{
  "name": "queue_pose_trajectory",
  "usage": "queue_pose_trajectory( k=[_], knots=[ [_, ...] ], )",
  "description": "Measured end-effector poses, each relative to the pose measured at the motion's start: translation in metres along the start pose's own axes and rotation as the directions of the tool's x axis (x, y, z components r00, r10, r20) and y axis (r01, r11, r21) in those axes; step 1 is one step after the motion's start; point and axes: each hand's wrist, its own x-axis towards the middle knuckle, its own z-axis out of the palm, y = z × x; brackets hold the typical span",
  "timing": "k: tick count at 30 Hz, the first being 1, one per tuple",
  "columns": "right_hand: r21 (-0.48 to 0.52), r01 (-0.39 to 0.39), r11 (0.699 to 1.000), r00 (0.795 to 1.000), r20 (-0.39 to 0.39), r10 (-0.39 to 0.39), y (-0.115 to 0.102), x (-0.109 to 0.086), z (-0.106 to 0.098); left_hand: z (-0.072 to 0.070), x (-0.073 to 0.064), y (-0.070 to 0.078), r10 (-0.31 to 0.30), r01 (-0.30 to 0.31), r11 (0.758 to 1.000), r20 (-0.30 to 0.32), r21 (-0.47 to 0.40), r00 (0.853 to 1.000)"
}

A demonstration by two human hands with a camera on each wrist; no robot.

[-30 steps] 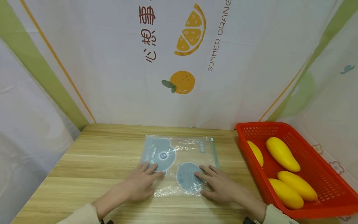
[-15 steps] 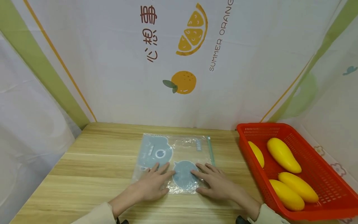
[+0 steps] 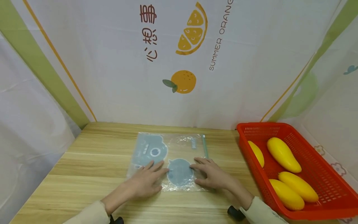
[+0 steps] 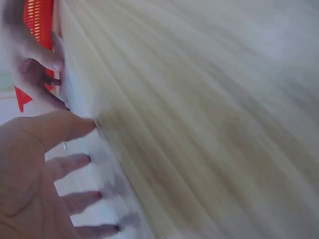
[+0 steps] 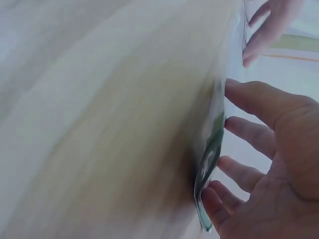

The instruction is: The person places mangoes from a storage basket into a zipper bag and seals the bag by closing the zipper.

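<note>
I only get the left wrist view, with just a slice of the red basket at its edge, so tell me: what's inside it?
Observer: The red basket shows four yellow fruits in the head view.
Operator: I catch only the edge of something thin. What's on its upper face?
Observer: It's a clear plastic bag with pale-blue shapes printed on it.
Operator: Any coloured edge?
Observer: Yes, a green strip along the side nearest the basket.
</note>
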Motion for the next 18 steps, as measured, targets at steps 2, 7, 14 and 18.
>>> queue_pose_trajectory(
  k=[2, 7, 14, 18],
  knots=[
    [-0.003, -0.007, 1.0, 1.0, -0.006, 0.007, -0.002, 0.002, 0.001, 0.001, 0.003, 0.005, -0.026, 0.026, 1.0, 0.002, -0.003, 1.0],
    [-0.004, -0.003, 1.0, 1.0, -0.021, 0.003, -0.006, 0.005, 0.003, 0.008, 0.017, 0.021, -0.047, 0.047, 0.999, 0.003, -0.023, 0.999],
    [0.099, 0.036, 0.994, 0.999, -0.041, -0.032, 0.002, 0.01, 0.002, 0.013, 0.026, 0.032, -0.095, 0.095, 0.995, -0.009, 0.018, 0.995],
    [0.242, 0.012, 0.97, 0.991, -0.132, 0.021, 0.011, 0.015, -0.004, 0.012, 0.022, 0.029, -0.117, 0.118, 0.992, -0.007, 0.04, 0.993]
  ],
)
